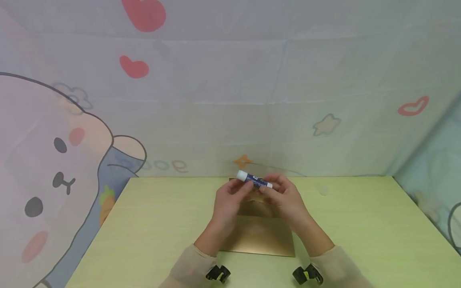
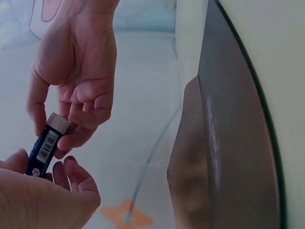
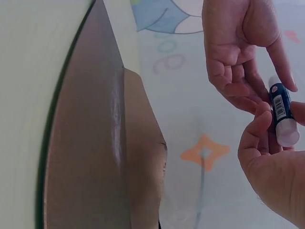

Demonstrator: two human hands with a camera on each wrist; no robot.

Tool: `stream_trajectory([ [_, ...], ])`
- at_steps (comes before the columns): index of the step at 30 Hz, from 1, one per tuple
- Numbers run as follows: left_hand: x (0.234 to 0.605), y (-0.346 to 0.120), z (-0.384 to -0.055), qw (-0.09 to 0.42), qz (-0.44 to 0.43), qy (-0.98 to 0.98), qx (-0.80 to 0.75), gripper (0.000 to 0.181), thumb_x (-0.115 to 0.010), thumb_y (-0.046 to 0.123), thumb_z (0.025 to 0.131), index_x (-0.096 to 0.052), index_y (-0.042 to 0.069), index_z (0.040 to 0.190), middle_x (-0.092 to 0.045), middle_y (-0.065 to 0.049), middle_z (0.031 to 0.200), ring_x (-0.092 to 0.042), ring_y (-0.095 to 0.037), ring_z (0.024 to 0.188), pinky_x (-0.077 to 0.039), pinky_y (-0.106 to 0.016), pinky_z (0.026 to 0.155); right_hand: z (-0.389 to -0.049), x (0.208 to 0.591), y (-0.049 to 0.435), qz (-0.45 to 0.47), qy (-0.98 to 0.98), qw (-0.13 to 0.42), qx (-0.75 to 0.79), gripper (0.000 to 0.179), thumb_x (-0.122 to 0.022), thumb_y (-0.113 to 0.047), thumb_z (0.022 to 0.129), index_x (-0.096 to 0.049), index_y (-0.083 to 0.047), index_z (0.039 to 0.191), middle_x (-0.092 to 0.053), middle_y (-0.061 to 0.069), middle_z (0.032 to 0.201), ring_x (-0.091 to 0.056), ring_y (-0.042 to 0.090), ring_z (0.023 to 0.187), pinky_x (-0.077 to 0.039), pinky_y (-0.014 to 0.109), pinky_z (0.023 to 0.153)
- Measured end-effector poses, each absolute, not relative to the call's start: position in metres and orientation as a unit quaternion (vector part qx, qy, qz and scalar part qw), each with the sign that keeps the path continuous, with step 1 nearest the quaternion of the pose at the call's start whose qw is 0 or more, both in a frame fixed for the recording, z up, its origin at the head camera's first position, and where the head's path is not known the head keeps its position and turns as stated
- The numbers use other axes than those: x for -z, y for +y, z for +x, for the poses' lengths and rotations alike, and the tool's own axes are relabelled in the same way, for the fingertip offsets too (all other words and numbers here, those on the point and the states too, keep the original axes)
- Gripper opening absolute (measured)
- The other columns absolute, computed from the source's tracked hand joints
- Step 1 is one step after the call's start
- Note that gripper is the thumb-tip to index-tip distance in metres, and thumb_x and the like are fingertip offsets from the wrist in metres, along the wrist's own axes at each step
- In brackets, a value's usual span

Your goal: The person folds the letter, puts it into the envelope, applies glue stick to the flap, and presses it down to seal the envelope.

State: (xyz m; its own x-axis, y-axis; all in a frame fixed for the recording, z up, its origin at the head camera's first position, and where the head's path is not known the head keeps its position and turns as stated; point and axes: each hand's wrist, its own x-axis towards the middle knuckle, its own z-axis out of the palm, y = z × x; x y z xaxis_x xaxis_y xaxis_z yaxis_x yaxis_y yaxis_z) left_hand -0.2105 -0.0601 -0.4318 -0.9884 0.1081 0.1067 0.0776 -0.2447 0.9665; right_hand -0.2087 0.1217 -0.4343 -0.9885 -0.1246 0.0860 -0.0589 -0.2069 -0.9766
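Observation:
A glue stick (image 1: 256,181) with a dark blue label and whitish ends is held up between both hands, slightly tilted. My left hand (image 1: 227,200) pinches it toward its left end, thumb along the near side. My right hand (image 1: 288,198) grips the right end between thumb and fingers. In the left wrist view a barcode shows on the glue stick (image 2: 44,149); in the right wrist view its near end is wide and translucent. Below the hands, a brown, sheeny envelope (image 1: 257,238) lies on the table, its flap (image 3: 143,129) raised along a crease. Forearms and hands hide parts of it.
The pale table (image 1: 162,224) meets a printed cloth backdrop (image 1: 230,80) at its far edge. A small whitish round item (image 1: 324,190) lies to the right of the hands. Black wrist cameras (image 1: 218,274) sit at both sleeves.

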Motion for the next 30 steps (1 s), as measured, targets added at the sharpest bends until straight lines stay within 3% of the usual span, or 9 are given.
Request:
stream_trajectory([
  [8,0.4332,-0.0571,-0.2092,0.002,0.067,0.560,-0.826,0.029,-0.074,0.015,0.102,-0.070,-0.005,0.121,-0.078,-0.011,0.108,-0.075,-0.018,0.092,-0.058,-0.036,0.092,-0.2075,0.4399,0.1215,-0.091,0.650,0.027,0.754,0.034,-0.071,-0.009,0.103,-0.057,-0.003,0.133,-0.073,0.008,0.116,-0.071,0.020,0.100,-0.058,0.031,0.082],
  [13,0.4298,-0.0590,-0.2125,-0.036,0.032,0.532,-0.845,0.024,-0.074,0.010,0.101,-0.070,-0.005,0.119,-0.075,-0.009,0.107,-0.071,-0.016,0.092,-0.060,-0.031,0.088,-0.2083,0.4384,0.1242,-0.133,0.713,-0.028,0.688,0.042,-0.076,-0.013,0.100,-0.058,-0.002,0.136,-0.069,0.018,0.121,-0.072,0.023,0.104,-0.061,0.033,0.082],
  [17,0.4276,-0.0596,-0.2130,-0.056,0.023,0.516,-0.855,0.021,-0.074,0.007,0.101,-0.070,-0.006,0.116,-0.075,-0.009,0.105,-0.070,-0.016,0.090,-0.061,-0.029,0.084,-0.2092,0.4377,0.1262,-0.166,0.729,-0.077,0.660,0.043,-0.079,-0.008,0.097,-0.059,0.000,0.134,-0.071,0.018,0.119,-0.072,0.026,0.104,-0.061,0.032,0.084],
  [23,0.4264,-0.0578,-0.2101,-0.052,0.032,0.517,-0.853,0.018,-0.074,0.009,0.101,-0.071,-0.003,0.113,-0.076,-0.009,0.104,-0.072,-0.016,0.090,-0.060,-0.029,0.084,-0.2104,0.4404,0.1241,-0.192,0.730,-0.104,0.648,0.034,-0.080,-0.005,0.095,-0.064,-0.001,0.125,-0.074,0.015,0.113,-0.072,0.023,0.102,-0.060,0.029,0.087],
  [30,0.4278,-0.0578,-0.2076,-0.052,0.033,0.524,-0.849,0.021,-0.074,0.010,0.101,-0.069,-0.005,0.115,-0.075,-0.010,0.106,-0.072,-0.017,0.091,-0.061,-0.029,0.086,-0.2092,0.4419,0.1231,-0.162,0.714,-0.068,0.678,0.025,-0.075,-0.012,0.101,-0.066,0.002,0.120,-0.075,0.017,0.101,-0.075,0.027,0.090,-0.062,0.030,0.078],
])
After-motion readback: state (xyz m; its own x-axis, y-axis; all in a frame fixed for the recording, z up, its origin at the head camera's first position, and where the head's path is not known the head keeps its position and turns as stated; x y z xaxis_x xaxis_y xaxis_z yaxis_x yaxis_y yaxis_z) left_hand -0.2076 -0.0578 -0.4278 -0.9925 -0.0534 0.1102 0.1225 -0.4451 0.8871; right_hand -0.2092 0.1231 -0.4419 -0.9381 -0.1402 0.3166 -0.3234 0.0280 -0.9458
